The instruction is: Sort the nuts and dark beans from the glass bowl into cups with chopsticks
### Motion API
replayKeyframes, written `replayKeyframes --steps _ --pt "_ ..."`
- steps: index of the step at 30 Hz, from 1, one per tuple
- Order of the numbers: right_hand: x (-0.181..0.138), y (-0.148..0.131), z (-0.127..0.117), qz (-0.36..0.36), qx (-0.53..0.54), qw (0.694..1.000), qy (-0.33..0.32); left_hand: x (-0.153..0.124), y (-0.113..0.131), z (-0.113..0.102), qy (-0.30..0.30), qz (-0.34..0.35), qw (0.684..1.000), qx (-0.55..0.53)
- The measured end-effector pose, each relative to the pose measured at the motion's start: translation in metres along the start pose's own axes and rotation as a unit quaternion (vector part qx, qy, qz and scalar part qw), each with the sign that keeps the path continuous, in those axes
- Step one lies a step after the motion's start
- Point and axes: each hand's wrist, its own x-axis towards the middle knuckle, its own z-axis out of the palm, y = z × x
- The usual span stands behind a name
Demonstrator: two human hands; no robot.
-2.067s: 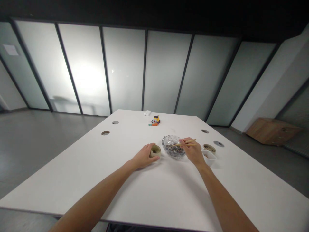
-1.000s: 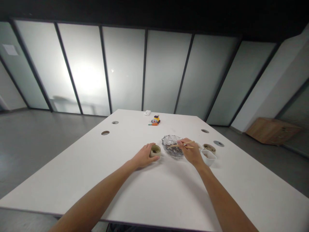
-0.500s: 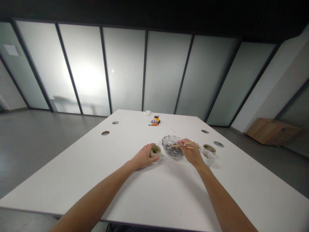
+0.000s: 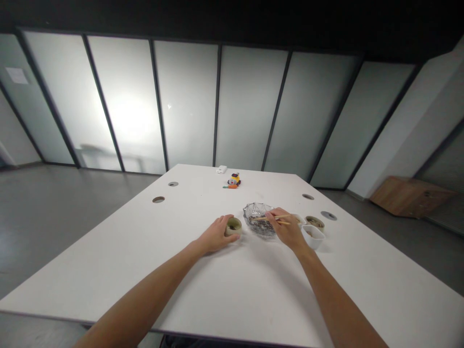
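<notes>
My left hand (image 4: 216, 234) is wrapped round a small tan cup (image 4: 234, 225) that stands on the white table (image 4: 232, 290). My right hand (image 4: 288, 229) grips a pair of wooden chopsticks (image 4: 270, 219), their tips reaching left into a clear glass bowl (image 4: 258, 220) full of small dark pieces. The glass bowl stands between the two hands, just right of the cup.
A white square dish (image 4: 312, 236) and a small tan bowl (image 4: 314, 222) stand right of my right hand. A small yellow toy (image 4: 234, 180) and a white box (image 4: 221, 169) lie at the table's far edge. Round cable holes (image 4: 158, 199) mark the tabletop. Frosted glass panels stand behind.
The right hand with the chopsticks has shifted slightly left and lower over the glass bowl. The left hand stays on the cup.
</notes>
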Motion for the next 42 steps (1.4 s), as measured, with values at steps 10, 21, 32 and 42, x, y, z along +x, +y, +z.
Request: replayKeyframes --steps 10,21,32,42 --pt "-0.003 0.012 0.008 -0.040 0.015 0.998 -0.055 -0.001 -0.005 0.002 0.007 0.013 1.000 0.002" --pt "-0.005 0.012 0.011 -0.051 0.007 0.994 -0.096 -0.001 -0.003 0.001 0.006 0.012 1.000 -0.002" --pt "-0.003 0.007 0.007 -0.029 0.015 0.999 -0.015 -0.001 -0.005 0.002 0.009 0.007 1.000 -0.005" --pt "-0.003 0.004 0.005 -0.039 -0.028 0.999 0.025 -0.001 -0.003 0.001 0.006 0.004 1.000 -0.007"
